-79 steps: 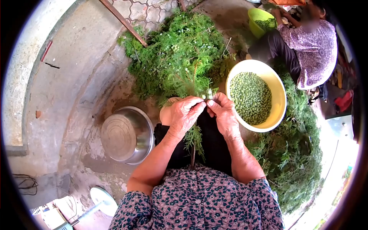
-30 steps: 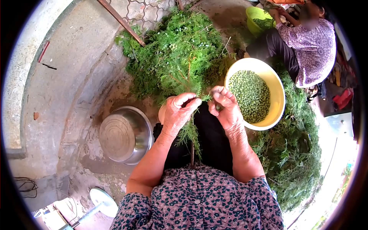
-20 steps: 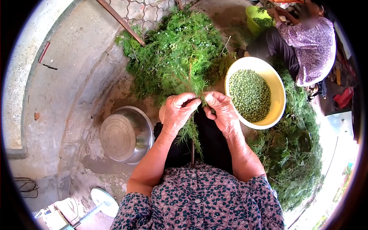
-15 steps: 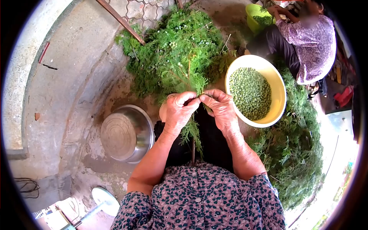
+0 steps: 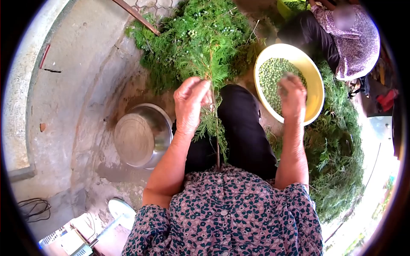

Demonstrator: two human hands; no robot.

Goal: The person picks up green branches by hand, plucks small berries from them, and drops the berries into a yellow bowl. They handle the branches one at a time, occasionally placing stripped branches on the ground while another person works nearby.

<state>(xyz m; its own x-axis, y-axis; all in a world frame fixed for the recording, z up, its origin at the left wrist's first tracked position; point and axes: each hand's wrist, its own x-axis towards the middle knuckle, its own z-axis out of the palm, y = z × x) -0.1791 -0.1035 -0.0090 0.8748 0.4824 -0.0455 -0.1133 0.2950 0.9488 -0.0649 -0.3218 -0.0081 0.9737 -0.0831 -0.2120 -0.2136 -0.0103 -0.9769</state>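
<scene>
My left hand (image 5: 188,102) is closed in a pinch at a leafy evergreen branch (image 5: 218,141), which stretches from my lap toward the green heap ahead. Over the pale yellow basin (image 5: 317,89) hangs my right hand (image 5: 294,98), its fingers curled and smeared by motion, so whether anything is in them cannot be made out. Inside that basin lie many small round green berries (image 5: 270,79), partly covered from view by the right hand.
A big heap of evergreen branches (image 5: 183,47) lies ahead, and more cut greenery (image 5: 337,170) spreads at the right. An upturned metal pot (image 5: 134,138) rests on the left. At the upper right sits another person (image 5: 356,47) beside a lime-green basin (image 5: 285,9).
My right hand has left the branch and moved right, over the yellow basin. My left hand has shifted slightly up and left, still at the branch. The view has shifted a little.
</scene>
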